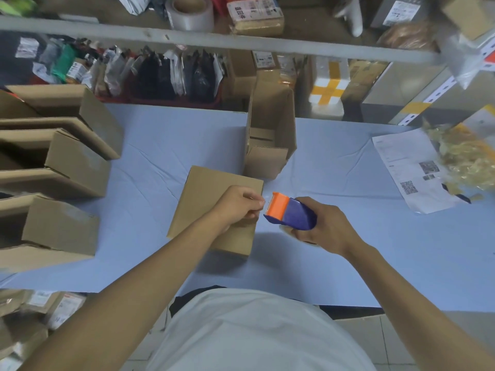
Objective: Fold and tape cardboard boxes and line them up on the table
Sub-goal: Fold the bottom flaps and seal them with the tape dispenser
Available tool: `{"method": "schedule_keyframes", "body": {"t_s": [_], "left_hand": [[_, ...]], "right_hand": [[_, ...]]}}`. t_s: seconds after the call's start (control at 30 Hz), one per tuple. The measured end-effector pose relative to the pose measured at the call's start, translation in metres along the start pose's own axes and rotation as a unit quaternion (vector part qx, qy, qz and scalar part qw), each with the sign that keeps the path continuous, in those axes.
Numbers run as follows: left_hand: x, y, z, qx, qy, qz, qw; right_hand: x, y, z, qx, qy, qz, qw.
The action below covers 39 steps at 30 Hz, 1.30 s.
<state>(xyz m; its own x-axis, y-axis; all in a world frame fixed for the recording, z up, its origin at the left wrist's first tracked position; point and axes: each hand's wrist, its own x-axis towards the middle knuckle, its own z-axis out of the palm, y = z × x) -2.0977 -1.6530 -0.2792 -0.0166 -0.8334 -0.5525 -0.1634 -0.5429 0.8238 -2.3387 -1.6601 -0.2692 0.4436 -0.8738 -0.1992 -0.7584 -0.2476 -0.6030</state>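
Observation:
A closed cardboard box [206, 199] lies on the blue table [348, 236] right in front of me. My left hand [239, 204] hovers over its right edge, fingers pinched on the clear tape end coming off the dispenser. My right hand [325, 226] grips a blue and orange tape dispenser [290, 211] just right of the box, its orange head pointing at my left fingers. Behind the box stands an open cardboard box [270, 137] with its flaps up. Along the left edge, three folded boxes [72, 162] stand in a row.
A printed sheet with QR codes [409, 167] and a heap of crumpled yellowish tape [466, 153] lie at the right. Shelves behind the table hold parcels, bags and a large tape roll [191, 12]. More parcels sit on the floor at lower left.

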Motion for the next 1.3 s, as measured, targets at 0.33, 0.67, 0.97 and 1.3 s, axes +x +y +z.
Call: {"method": "schedule_keyframes", "body": {"t_s": [0.33, 0.67, 0.97, 1.3], "left_hand": [[-0.007, 0.003, -0.016, 0.011, 0.033, 0.012, 0.999], [-0.011, 0.006, -0.009, 0.051, 0.039, -0.013, 0.998], [-0.008, -0.006, -0.020, 0.123, 0.119, -0.052, 0.984], [-0.013, -0.008, -0.019, 0.261, 0.139, -0.075, 0.952]], "right_hand": [[0.006, -0.004, 0.003, -0.004, -0.006, -0.044, 0.999], [0.009, -0.008, 0.005, -0.011, -0.014, -0.052, 0.998], [-0.005, 0.024, -0.008, -0.087, -0.074, -0.032, 0.993], [-0.008, 0.026, 0.009, -0.103, -0.094, -0.011, 0.990]]}}
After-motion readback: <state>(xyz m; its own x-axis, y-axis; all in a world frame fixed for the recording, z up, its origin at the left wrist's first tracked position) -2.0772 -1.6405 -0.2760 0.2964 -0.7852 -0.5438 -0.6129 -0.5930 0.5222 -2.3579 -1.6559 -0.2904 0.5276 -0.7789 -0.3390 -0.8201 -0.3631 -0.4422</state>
